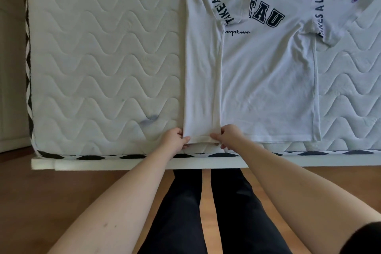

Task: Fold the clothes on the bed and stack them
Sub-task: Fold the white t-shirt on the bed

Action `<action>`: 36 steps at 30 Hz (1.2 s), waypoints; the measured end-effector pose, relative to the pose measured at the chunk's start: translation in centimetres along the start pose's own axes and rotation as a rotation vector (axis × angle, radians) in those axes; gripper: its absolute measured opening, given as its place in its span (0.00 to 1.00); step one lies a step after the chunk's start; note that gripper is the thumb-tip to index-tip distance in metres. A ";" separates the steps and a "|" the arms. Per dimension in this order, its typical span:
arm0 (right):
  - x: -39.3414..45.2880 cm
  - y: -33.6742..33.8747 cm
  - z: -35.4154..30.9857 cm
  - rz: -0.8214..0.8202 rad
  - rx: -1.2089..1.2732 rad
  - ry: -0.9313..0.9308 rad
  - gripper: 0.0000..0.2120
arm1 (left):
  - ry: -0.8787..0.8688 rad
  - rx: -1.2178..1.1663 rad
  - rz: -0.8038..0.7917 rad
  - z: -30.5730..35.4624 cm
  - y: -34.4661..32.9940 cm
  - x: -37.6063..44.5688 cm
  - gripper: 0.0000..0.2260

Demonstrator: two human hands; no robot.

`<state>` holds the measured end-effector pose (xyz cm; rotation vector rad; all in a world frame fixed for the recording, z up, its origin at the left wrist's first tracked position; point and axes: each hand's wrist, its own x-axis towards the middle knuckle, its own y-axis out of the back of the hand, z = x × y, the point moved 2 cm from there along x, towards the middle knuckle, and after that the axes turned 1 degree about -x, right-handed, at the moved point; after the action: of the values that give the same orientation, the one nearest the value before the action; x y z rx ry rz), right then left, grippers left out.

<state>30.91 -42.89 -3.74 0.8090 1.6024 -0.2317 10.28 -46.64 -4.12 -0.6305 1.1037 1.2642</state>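
White printed cotton T-shirt [268,78] lies on the quilted mattress [103,57]; left hand [175,138] and right hand [228,136] pinch its folded hem.

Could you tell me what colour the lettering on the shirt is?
Dark navy lettering on the white shirt, seen in the head view.

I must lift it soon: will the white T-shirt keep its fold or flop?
The white T-shirt probably flops: thin cloth, lying flat and creased. It looks light; the left hand and right hand merely pinch its hem.
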 end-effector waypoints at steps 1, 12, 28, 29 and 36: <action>0.0 0.1 -0.2 -0.008 -0.037 0.000 0.13 | -0.015 0.016 0.002 0.1 -0.1 0.0 0.04; 0.1 4.3 -1.3 0.014 -0.266 -0.040 0.25 | -0.096 0.418 0.223 -0.2 2.0 -0.1 0.20; 2.3 11.6 -9.0 0.478 -0.115 0.347 0.18 | -0.430 0.326 0.300 14.2 4.1 4.5 0.08; 2.6 12.1 -9.4 0.485 -0.115 0.360 0.18 | -0.441 0.339 0.306 14.9 4.3 5.0 0.10; 4.2 16.5 -12.6 0.608 -0.380 0.456 0.19 | -0.530 0.434 0.355 20.7 5.9 7.4 0.16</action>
<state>31.15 -22.09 -0.04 1.0483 1.6566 0.7156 10.28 -24.00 -1.66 0.2330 1.0119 1.3273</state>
